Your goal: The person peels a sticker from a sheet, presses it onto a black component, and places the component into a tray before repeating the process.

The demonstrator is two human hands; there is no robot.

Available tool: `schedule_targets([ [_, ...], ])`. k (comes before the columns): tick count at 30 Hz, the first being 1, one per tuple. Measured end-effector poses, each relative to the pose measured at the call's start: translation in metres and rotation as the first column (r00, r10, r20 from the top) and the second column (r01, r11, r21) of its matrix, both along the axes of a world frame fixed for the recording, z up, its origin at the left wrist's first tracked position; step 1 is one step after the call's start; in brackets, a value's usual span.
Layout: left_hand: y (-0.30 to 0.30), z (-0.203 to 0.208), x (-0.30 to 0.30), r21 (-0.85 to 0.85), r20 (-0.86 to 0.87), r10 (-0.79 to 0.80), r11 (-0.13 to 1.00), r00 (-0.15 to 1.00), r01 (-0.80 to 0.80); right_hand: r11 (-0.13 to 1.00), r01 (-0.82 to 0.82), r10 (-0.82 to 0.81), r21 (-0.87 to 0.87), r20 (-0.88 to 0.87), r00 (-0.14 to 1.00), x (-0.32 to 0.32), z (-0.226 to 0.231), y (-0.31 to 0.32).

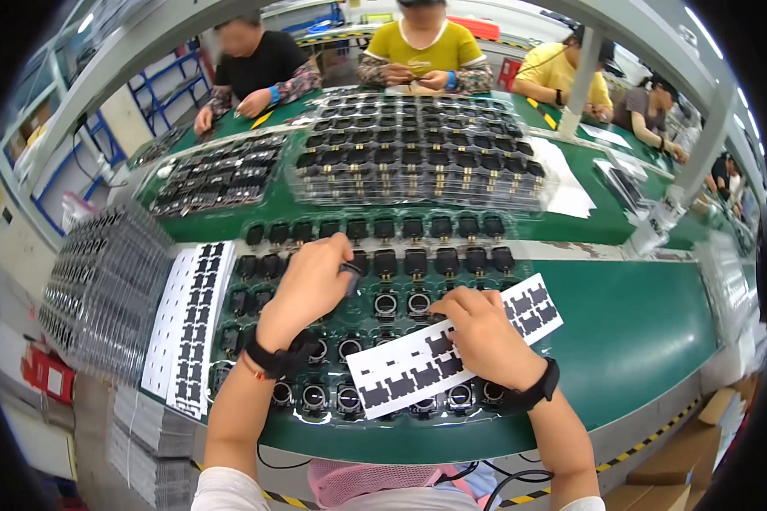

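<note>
My left hand [311, 281] is closed, its thumb and fingertips pinching a small black part [350, 274] above a clear plastic tray [400, 324]. Rows of small black modules [415, 261] sit in the tray's pockets; those nearer me show round silvery rings [385, 305]. My right hand [490, 336] is curled over a white sheet of black die-cut stickers [426, 372], which lies slantwise across the near part of the tray. Its fingertips reach just past the sheet's far edge, and what lies under them is hidden. Several sticker places on the sheet are bare white.
Another sticker sheet [183, 332] lies left of the tray, beside a tall stack of filled trays [106, 289]. More stacked trays [418, 153] stand ahead on the green bench [622, 332]. A metal post [686, 166] rises at right. Several people work across the bench.
</note>
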State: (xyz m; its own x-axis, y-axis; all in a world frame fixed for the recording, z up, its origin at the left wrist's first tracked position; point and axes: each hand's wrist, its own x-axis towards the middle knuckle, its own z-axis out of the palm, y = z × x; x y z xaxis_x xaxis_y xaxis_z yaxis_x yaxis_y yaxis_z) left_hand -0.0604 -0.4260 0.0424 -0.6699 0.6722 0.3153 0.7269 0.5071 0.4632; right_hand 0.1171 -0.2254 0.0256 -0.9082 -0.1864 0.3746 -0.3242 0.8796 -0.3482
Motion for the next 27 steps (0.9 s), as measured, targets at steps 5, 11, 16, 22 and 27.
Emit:
schedule_targets([
  [5, -0.002, -0.009, -0.004, -0.09, 0.097, -0.031, 0.995, 0.995, 0.04, 0.997, 0.081, -0.08, 0.013, -0.016, 0.997, -0.002, -0.003, -0.003],
  [11, -0.002, -0.002, -0.004, -0.195, 0.157, 0.038, 0.981, 0.987, -0.007, 0.991, 0.105, -0.115, -0.078, -0.137, 0.984, -0.009, 0.004, -0.006],
  [16, -0.011, -0.013, -0.005, -0.27, -0.069, -0.013, 0.963, 0.998, -0.006, 0.953, 0.2, -0.262, -0.229, -0.287, 0.922, -0.005, 0.013, -0.014],
  [22, -0.002, -0.011, 0.003, -0.1, -0.072, -0.011, 0.995, 0.997, 0.004, 0.85, 0.273, -0.463, -0.451, -0.39, 0.796, -0.002, 0.012, -0.013],
  [27, -0.001, -0.011, 0.008, -0.14, -0.011, -0.046, 0.989, 0.999, 0.044, 0.862, 0.267, -0.46, -0.431, -0.443, 0.77, -0.001, 0.009, -0.011],
])
